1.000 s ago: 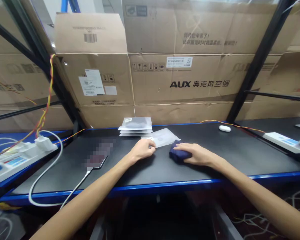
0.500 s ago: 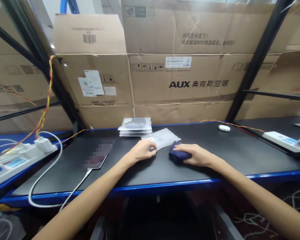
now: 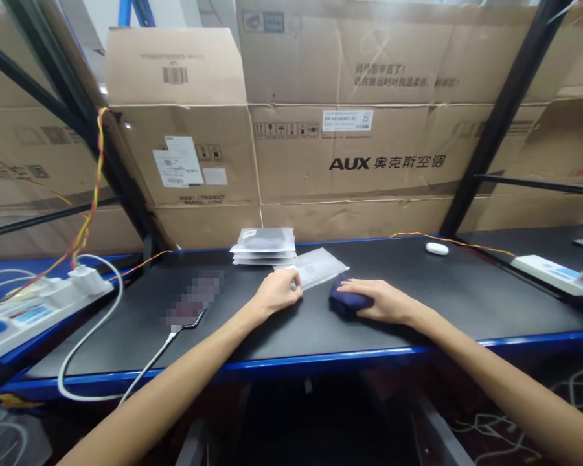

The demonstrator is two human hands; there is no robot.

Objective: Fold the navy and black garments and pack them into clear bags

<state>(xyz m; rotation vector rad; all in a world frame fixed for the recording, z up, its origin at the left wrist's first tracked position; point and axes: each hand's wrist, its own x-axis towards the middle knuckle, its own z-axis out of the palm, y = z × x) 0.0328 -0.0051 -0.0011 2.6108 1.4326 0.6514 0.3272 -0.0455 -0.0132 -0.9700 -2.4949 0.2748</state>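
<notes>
1. Head view, change over the last half second: the left hand (image 3: 279,291) has shifted very slightly, its thumb and fingers more tightly curled, and the translucent white packet (image 3: 318,268) beside it has slid a touch; the right hand (image 3: 383,301) and its cloth are practically where they were.
2. Head view, left hand: curled over the near-left end of the packet. Its fingertips are hidden, so I cannot tell whether it pinches the packet or only presses on it.
3. Head view, right hand: grasping a bunched navy-blue cloth (image 3: 346,301) from above and the right, fingers spread over the top. The cloth rests on the black table (image 3: 418,278), at the packet's right end.
4. Head view, packet: flat on the table between the two hands, slanting, its far-left part near a neat stack of similar packets (image 3: 265,246).
5. Head view, around them: on the left lies a smartphone (image 3: 194,312), its screen pixelated, with a white cable (image 3: 150,359) plugged in. A white power strip (image 3: 53,304) sits at far left, another power strip (image 3: 547,275) at right. A small white oval object (image 3: 437,248) lies towards the back right. Cardboard (image 3: 369,194) printed "AUX" stands behind.
</notes>
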